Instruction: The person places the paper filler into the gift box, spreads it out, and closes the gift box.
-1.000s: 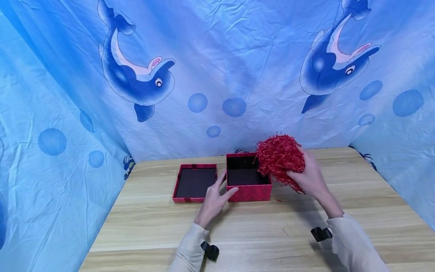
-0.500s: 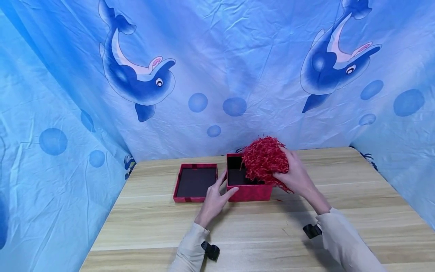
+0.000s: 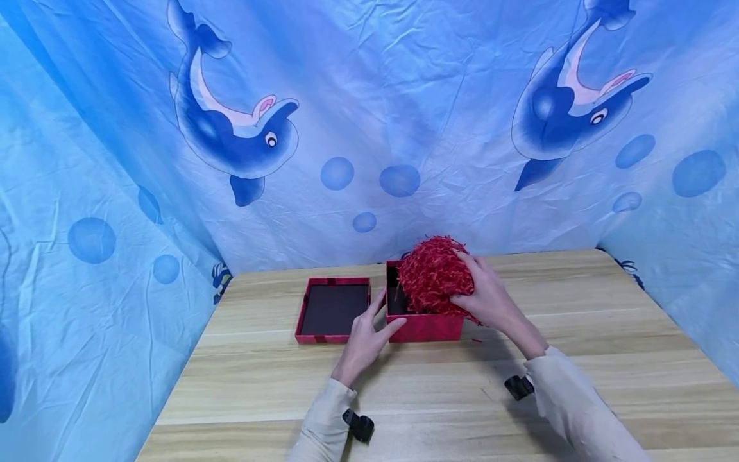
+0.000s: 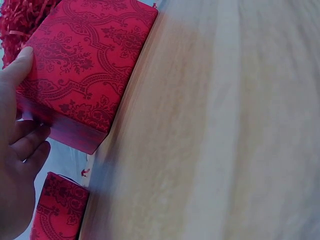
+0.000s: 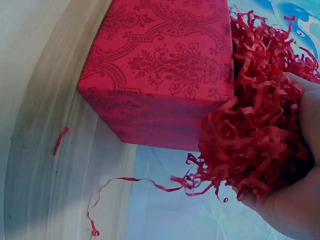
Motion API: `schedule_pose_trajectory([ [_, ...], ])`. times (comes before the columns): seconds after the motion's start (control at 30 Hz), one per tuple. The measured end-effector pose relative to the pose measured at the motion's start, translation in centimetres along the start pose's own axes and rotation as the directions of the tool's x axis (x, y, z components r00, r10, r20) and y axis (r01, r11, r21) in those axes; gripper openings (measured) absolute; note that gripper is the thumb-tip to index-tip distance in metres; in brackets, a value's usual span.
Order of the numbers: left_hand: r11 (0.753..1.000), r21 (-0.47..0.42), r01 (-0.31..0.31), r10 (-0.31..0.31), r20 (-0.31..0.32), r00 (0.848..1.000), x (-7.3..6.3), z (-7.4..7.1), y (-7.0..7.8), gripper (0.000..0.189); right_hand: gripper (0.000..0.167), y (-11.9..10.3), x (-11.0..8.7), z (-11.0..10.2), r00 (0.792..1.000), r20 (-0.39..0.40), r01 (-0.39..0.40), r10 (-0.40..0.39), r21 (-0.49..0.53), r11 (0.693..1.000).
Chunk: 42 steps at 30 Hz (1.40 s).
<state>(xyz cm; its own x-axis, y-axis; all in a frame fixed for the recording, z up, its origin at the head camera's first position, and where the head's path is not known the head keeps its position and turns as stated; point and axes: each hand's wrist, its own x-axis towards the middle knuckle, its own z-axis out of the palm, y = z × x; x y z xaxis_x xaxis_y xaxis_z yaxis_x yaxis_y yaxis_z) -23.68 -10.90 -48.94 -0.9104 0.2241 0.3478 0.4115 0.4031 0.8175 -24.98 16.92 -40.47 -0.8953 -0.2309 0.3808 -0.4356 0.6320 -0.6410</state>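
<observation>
Crinkled red shredded paper point(image 3: 434, 273) bulges over the mouth of a red patterned gift box point(image 3: 426, 328). My right hand point(image 3: 491, 300) grips the shredded paper from its right side, thumb at the front and fingers behind. Part of the dark box interior shows at the left; the rest lies hidden under the paper. At the box's front left corner, my left hand point(image 3: 364, 340) holds it, with the thumb on the front wall and fingers along the left side. The right wrist view shows loose strands trailing from the shredded paper point(image 5: 255, 125) past the box edge.
Left of the box lies its shallow red lid point(image 3: 331, 309), dark inside facing up. A stray red shred point(image 5: 60, 140) rests on the wooden table point(image 3: 260, 385). Behind the table hangs a blue curtain point(image 3: 358, 128) printed with dolphins.
My right hand has moved left with the shredded paper, from beside the box's right edge to over its opening. The left hand and the box have stayed in place.
</observation>
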Motion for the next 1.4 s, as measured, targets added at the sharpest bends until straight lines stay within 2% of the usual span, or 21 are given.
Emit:
schedule_pose_trajectory([
  [0.37,1.0,-0.012,0.013,-0.013,-0.006,1.0,-0.1,0.0,0.0,0.08,0.088,-1.0,1.1,0.5,0.997,0.08,0.008,-0.001,-0.087,0.996],
  [0.67,1.0,-0.011,0.01,-0.011,-0.007,1.0,-0.1,0.0,0.1,0.08,0.086,-1.6,1.8,0.7,0.996,0.082,0.023,-0.018,-0.066,0.998],
  [0.93,0.999,-0.014,0.029,-0.029,0.0,1.0,-0.1,0.0,0.0,0.081,0.072,-2.0,2.3,1.4,0.997,0.077,0.034,-0.028,-0.072,0.997],
  [1.2,1.0,-0.011,0.013,-0.013,0.0,1.0,0.1,0.1,0.0,0.081,0.057,-2.6,2.3,1.3,0.997,0.068,0.051,-0.048,-0.042,0.998],
  [1.4,1.0,-0.005,0.003,-0.003,-0.003,1.0,0.1,0.1,-0.1,0.081,0.054,-2.8,1.7,1.0,0.996,0.051,0.078,-0.077,-0.014,0.997],
])
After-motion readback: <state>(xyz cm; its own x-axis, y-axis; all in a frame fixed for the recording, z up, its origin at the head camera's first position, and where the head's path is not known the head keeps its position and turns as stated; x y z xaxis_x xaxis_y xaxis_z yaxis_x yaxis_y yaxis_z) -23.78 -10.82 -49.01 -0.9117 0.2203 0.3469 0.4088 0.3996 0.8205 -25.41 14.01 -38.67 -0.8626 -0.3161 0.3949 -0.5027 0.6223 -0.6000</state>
